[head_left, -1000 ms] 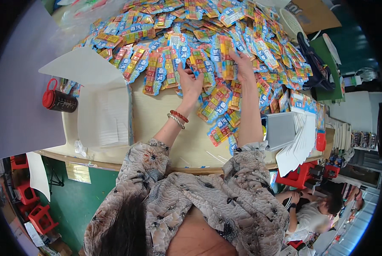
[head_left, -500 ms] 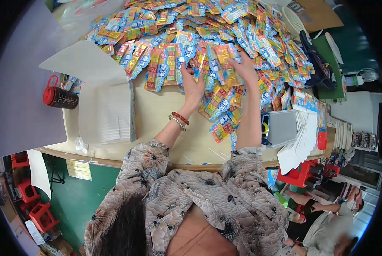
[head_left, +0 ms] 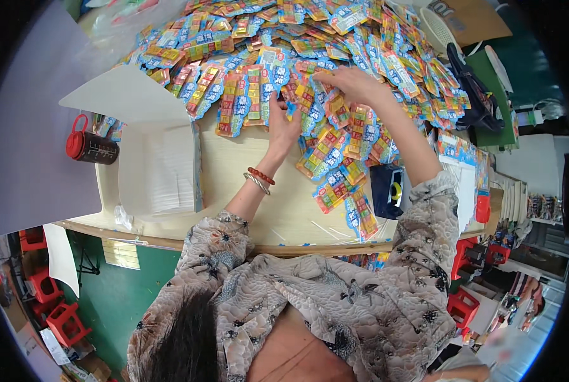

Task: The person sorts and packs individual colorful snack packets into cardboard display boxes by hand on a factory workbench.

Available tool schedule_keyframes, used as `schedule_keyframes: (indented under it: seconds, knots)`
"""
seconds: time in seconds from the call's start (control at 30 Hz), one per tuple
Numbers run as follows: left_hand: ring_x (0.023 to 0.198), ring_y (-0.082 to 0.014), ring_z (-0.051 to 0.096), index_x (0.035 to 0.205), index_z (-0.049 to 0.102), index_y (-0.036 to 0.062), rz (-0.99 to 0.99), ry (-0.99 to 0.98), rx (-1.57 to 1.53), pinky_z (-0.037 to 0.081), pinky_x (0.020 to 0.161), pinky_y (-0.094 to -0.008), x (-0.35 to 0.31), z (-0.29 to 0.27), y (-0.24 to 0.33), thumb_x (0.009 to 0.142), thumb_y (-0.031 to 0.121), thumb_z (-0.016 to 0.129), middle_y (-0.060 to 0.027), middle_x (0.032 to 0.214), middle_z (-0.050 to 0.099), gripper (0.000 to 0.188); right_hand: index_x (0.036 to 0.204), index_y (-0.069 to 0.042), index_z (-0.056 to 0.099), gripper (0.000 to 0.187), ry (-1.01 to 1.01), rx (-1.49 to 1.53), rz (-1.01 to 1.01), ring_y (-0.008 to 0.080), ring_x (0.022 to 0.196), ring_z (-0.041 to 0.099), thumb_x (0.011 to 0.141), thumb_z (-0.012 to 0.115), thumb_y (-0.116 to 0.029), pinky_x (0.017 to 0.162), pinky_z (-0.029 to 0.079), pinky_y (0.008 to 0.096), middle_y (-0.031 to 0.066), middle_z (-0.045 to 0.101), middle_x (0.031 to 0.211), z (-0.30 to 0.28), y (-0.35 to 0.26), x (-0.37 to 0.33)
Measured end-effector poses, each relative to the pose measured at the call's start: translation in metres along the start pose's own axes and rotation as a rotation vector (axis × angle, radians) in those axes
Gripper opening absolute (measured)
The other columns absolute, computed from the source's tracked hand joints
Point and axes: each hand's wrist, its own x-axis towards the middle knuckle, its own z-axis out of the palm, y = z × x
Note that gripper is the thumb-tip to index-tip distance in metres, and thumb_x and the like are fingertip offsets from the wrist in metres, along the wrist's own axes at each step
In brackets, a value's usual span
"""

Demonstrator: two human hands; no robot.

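My left hand (head_left: 284, 124), with a red bead bracelet and a silver bangle at the wrist, has its thumb and fingers closed on the lower edge of a colourful blister pack (head_left: 304, 99). My right hand (head_left: 354, 84) reaches over from the right, its fingers bent down together at the top of that pack; its thumb is partly hidden. Below the right palm, another pack (head_left: 337, 109) lies tilted. Several similar packs, with red, yellow and green blocks on blue cards, overlap around both hands. One pack (head_left: 360, 215) rests by the table's front edge.
A large heap of packs (head_left: 259, 25) covers the far table. At left stand an open white carton (head_left: 157, 159) and a dark bottle with a red lid (head_left: 90, 143). A navy tape dispenser (head_left: 386, 191) sits under my right forearm. White cards (head_left: 466, 191) lie at right.
My right hand has moved up and slightly left, toward the pack at my left hand. My right elbow has swung outward, uncovering packs and the tape dispenser. The left hand has barely shifted.
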Motion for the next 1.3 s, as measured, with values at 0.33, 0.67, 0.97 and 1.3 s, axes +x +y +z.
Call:
schedule_keyframes:
  seconds: [0.33,0.67,0.97,1.3]
  knots:
    - [0.108,-0.0337,0.054,0.138,0.029,-0.0103,0.046,0.063,0.237,0.042,0.094,-0.04,-0.002,-0.021,0.009,0.091,0.021,0.061,-0.0243,0.116,0.055,0.065,0.139,-0.022,0.042,0.066,0.254,-0.341,-0.142,0.0267,0.102,0.058,0.079,0.06,-0.001,0.075,0.048,0.0409,0.0086,0.058,0.114,0.021,-0.024,0.007]
    - [0.087,-0.0214,0.055,0.141,0.03,-0.002,-0.058,-0.032,0.013,0.048,0.077,-0.0338,-0.005,-0.029,-0.001,0.089,0.018,0.064,-0.0131,0.106,0.051,0.065,0.101,-0.011,0.066,0.041,-0.091,-0.251,-0.006,0.0274,0.11,0.055,0.062,0.078,-0.01,0.098,0.041,0.0412,0.0032,0.062,0.111,-0.035,0.017,-0.01]
    - [0.079,-0.0125,0.053,0.147,0.015,0.004,-0.114,0.094,-0.27,0.048,0.059,-0.0247,-0.024,-0.028,0.021,0.089,0.012,0.065,-0.0066,0.104,0.045,0.077,0.112,0.0,0.062,0.042,0.399,0.887,0.505,0.0157,0.09,0.066,0.074,0.076,-0.01,0.083,0.05,0.0329,0.0057,0.069,0.097,-0.038,-0.013,-0.094]
    - [0.106,-0.021,0.053,0.147,0.021,0.0013,0.013,0.145,-0.17,0.046,0.087,-0.031,-0.051,-0.017,0.008,0.096,0.014,0.052,-0.0141,0.125,0.047,0.061,0.117,-0.003,0.06,0.052,0.798,1.73,0.846,0.0155,0.097,0.062,0.073,0.081,-0.022,0.087,0.047,0.0305,0.0068,0.066,0.109,0.059,-0.161,-0.026]
